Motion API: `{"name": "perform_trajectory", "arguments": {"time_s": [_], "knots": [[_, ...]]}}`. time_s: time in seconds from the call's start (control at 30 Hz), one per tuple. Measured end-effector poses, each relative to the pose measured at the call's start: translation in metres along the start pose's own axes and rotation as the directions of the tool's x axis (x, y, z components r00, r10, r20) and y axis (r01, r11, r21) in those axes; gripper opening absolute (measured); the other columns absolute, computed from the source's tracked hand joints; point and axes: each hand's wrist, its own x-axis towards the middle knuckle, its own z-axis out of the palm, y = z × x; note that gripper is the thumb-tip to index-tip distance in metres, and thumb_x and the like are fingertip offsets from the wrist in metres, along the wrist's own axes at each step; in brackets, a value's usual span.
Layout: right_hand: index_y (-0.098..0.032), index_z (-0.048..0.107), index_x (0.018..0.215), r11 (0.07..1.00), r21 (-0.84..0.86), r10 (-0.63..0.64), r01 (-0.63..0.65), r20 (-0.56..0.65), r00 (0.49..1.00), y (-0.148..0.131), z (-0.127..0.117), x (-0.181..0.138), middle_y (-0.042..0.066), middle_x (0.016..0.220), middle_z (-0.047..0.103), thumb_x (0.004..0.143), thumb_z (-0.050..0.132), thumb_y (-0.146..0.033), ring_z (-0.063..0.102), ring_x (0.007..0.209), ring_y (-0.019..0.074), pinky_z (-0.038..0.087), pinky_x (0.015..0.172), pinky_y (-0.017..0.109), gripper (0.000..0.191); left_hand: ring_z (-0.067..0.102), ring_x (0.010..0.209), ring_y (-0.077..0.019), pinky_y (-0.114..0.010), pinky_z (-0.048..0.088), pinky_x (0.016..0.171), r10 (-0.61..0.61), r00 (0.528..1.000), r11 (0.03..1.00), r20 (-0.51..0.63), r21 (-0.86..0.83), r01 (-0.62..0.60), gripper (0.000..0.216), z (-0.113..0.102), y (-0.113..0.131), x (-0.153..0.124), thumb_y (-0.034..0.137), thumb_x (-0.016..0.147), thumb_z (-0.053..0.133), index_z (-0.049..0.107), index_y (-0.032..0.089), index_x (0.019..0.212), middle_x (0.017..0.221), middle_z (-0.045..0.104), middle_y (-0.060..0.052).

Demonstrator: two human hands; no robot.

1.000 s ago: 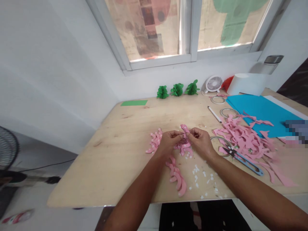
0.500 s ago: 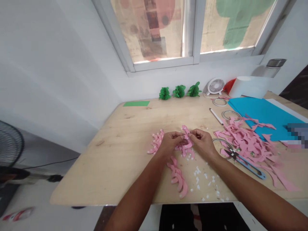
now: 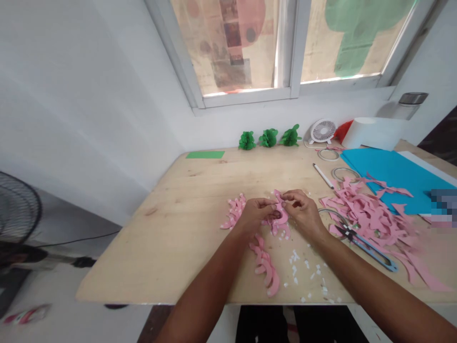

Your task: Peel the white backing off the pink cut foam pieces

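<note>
Pinching a curved pink paper piece [image 3: 283,216], the left hand [image 3: 254,215] keeps thumb and forefinger narrow on it, above the wooden table [image 3: 171,238], while the right hand [image 3: 305,214] meets its other edge with fingertips set close to it; whether these grip or only press is too small to tell. Of the containers, a clear jar with a metal lid [image 3: 413,98] shows at the far right by the wall, its contents not readable, and a blurred bottle with red on it [image 3: 27,315] lies on the floor at the left. Under and beside the left hand sits a small cluster of pink curls [image 3: 233,210], partly covered by it, and a row of overlapping pink strips [image 3: 266,267] lies nearer the body, between the forearms, beside scattered white bits [image 3: 314,274]. Just right of the right hand, a heap of pink scraps [image 3: 369,209] crowds the table and overlaps the blue sheets [image 3: 417,176]; blue-handled snips [image 3: 373,250] lie across its near side, their dark tips over a pale ring [image 3: 327,210]. Beyond the heap are a white pen [image 3: 323,176] and a small white fan [image 3: 323,130], with three green paper figures [image 3: 268,137] along the wall and a green strip [image 3: 205,155] at the far left corner
</note>
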Motion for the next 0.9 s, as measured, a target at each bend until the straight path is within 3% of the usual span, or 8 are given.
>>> {"name": "perform_trajectory", "arguments": {"time_s": [0.27, 0.53, 0.9], "knots": [[-0.021, 0.065, 0.084, 0.999, 0.036, 0.001, -0.002, 0.040, 0.999, 0.0079, 0.0024, 0.0022, 0.008, 0.105, 0.060, 0.068, 0.056, -0.021, 0.056, 0.091, 0.0201, 0.043, 0.068, 0.030, 0.019, 0.063, 0.058, -0.0147, -0.032, 0.051, 0.070, -0.017, 0.999, 0.999, 0.036, 0.041, 0.016, 0.026, -0.0025, -0.0035, 0.0007, 0.028, 0.056, 0.076, 0.066, 0.010, 0.072, 0.060, 0.065, -0.005], [-0.019, 0.065, 0.084, 0.998, 0.064, 0.028, -0.030, 0.024, 0.999, -0.0004, 0.0012, 0.0005, 0.009, 0.104, 0.060, 0.072, 0.057, -0.027, 0.058, 0.089, 0.0200, 0.044, 0.065, 0.029, 0.016, 0.062, 0.058, -0.0138, -0.032, 0.051, 0.072, -0.013, 0.999, 1.000, 0.030, 0.026, 0.012, 0.026, -0.0016, -0.0029, 0.0004, 0.027, 0.055, 0.076, 0.066, 0.010, 0.073, 0.061, 0.065, -0.005], [-0.021, 0.067, 0.092, 0.992, 0.122, -0.025, 0.026, -0.008, 1.000, 0.0040, 0.0021, 0.0019, 0.007, 0.102, 0.060, 0.077, 0.055, -0.030, 0.056, 0.096, 0.0205, 0.045, 0.074, 0.030, 0.021, 0.063, 0.058, -0.0150, -0.028, 0.050, 0.063, -0.042, 0.997, 0.999, 0.058, 0.030, 0.040, 0.033, -0.0033, -0.0035, 0.0014, 0.028, 0.055, 0.076, 0.066, 0.009, 0.080, 0.062, 0.066, -0.006]]}}
